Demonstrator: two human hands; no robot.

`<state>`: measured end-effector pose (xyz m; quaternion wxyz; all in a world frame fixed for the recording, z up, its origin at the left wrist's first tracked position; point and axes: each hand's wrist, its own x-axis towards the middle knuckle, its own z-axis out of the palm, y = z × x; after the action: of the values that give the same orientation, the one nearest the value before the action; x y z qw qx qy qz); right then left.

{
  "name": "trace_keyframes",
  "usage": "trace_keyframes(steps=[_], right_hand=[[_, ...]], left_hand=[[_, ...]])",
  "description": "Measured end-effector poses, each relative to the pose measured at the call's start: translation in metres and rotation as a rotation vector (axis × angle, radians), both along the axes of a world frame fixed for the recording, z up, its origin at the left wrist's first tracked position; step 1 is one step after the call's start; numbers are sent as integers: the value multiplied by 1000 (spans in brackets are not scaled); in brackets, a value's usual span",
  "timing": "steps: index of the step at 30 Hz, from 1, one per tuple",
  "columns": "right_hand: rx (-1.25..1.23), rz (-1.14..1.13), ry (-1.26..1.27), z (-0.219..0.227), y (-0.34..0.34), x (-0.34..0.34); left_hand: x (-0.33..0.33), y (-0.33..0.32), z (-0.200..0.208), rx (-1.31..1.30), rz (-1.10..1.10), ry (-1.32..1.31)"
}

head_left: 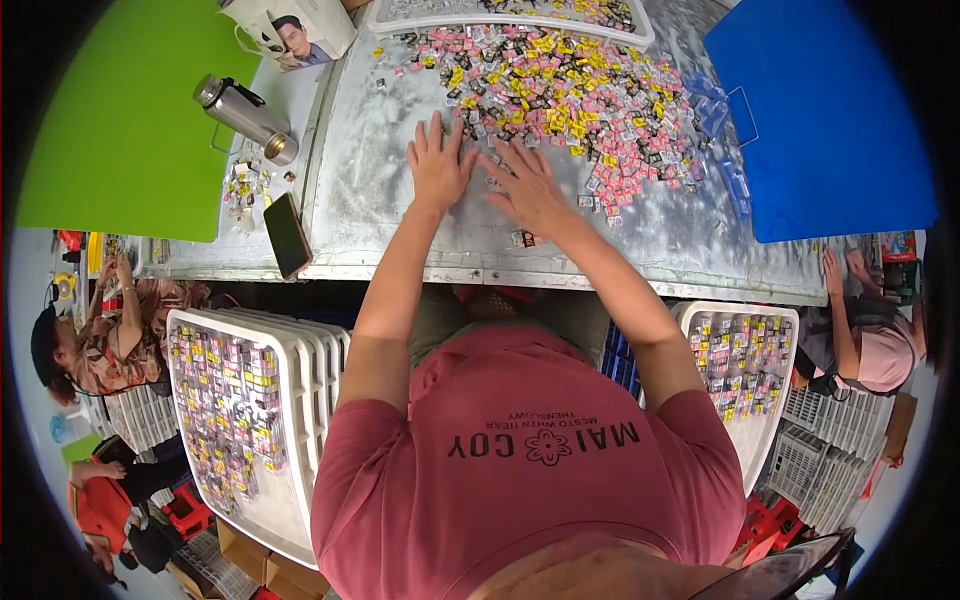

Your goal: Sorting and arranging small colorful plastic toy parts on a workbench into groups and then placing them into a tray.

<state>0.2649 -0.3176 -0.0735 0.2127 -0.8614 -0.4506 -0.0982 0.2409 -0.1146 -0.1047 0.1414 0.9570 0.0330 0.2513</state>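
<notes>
My left hand [438, 165] lies flat on the grey metal tabletop [375, 130], fingers spread and pointing at the far side. To its right, my right hand [532, 190] is also stretched out, palm down and slanted to the left. A wide heap of small pink, yellow, black and whitish plastic pieces [570, 95] spreads just beyond and right of my fingertips. A few of these pieces [525, 239] lie apart beside my right wrist, and others sit near its fingers. What lies under my palms is hidden.
A white tray [510, 18] of pieces stands at the far edge. Green [120, 120] and blue [830, 120] panels flank the table. A steel flask [240, 115] and phone [288, 237] lie left. Trays with pieces stand at my left [285, 500] and right [745, 440]. Other people work at both sides.
</notes>
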Motion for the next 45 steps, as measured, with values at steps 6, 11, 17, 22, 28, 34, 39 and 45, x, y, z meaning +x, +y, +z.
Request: trace_keyframes(steps=[6,11,17,22,28,34,39,45], right_hand=[[-106,28,-55,-32,-9,36],[-176,9,-67,-25,-41,34],[14,26,-9,-17,-23,27],[126,92,75,-14,9,20],[166,66,58,-21,25,18],[143,89,109,-20,26,20],[179,132,138,-22,28,16],[261,131,173,-19,23,10]], left_hand=[[-14,-5,-12,92,-131,120],[-52,-16,-5,-15,-302,95],[-64,0,-3,-512,-237,19],[-57,7,-3,-393,-206,-13],[-54,5,1,-465,-191,44],[-63,13,-4,-417,-91,65],[-58,4,-1,-491,-51,27],[-61,3,6,-456,-102,95]])
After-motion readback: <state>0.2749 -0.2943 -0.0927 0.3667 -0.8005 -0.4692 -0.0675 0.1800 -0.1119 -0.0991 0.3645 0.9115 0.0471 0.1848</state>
